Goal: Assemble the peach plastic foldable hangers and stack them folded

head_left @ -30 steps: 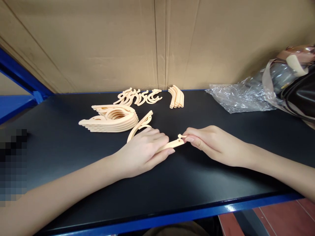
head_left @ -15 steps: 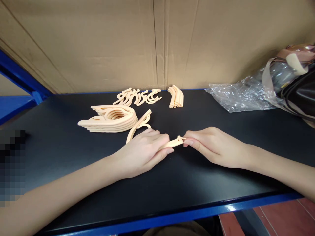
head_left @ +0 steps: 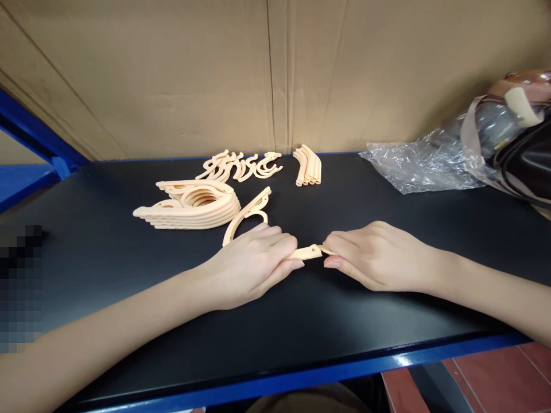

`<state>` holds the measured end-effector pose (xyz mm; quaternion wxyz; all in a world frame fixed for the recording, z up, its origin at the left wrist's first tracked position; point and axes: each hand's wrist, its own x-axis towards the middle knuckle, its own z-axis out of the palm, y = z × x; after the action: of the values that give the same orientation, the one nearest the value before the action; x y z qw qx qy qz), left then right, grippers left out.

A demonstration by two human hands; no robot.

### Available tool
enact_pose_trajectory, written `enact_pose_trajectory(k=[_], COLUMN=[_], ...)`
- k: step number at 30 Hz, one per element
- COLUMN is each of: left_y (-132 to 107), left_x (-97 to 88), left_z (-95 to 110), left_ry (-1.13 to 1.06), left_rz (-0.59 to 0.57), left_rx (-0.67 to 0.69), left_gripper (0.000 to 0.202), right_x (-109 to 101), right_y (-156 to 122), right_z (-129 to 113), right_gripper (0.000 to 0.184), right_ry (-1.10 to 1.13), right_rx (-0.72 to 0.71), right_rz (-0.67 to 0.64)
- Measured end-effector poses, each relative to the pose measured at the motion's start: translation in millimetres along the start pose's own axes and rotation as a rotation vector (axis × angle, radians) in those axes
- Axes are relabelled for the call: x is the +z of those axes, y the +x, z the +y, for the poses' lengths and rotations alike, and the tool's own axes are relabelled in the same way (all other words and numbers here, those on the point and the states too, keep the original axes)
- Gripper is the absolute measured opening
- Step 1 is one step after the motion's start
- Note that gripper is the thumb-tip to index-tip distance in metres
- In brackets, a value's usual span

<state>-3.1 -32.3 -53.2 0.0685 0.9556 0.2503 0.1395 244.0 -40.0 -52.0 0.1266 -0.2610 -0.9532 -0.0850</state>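
Observation:
My left hand (head_left: 252,261) is closed round a cream plastic hanger body (head_left: 246,217). Its curved far arm sticks up beyond the knuckles, and the other end (head_left: 307,252), with a small hole, pokes out to the right between thumb and fingers. At that end my right hand (head_left: 372,256) pinches a thin cream plastic piece (head_left: 327,250), most of it hidden by the fingers. The piece meets the hanger's tip; whether the two are joined I cannot tell. Left of my hands lies a stack of matching hanger bodies (head_left: 193,215).
Several loose cream hanger hooks (head_left: 241,166) lie along the back of the black tabletop (head_left: 241,344). Beside them is a bundle of short curved cream tubes (head_left: 307,166). A clear plastic bag (head_left: 413,166) and a dark bag (head_left: 531,155) sit at the right. A cardboard wall (head_left: 172,74) stands behind.
The thin piece at the hanger's tip has tilted, its right end now lower. My right thumb has moved down, away from the fingers. The hanger's far arm has shifted slightly up and right.

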Motion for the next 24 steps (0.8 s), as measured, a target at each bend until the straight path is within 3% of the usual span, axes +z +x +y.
enact_pose_trajectory(k=[10,24], left_y=[0.0,0.5], left_x=[-0.7,-3.0], left_z=[-1.6,-2.1], left_ry=[-0.011,-0.023], left_rz=[-0.018,-0.041], left_rx=[0.04,0.068], left_gripper=[0.036,0.04], right_x=[-0.1,-1.8], right_y=[0.3,-0.1], right_z=[-0.1,0.9], right_gripper=[0.039,0.041], right_ry=[-0.294,-0.406], right_rx=[-0.136,-0.224], right_rz=[0.065,0.136])
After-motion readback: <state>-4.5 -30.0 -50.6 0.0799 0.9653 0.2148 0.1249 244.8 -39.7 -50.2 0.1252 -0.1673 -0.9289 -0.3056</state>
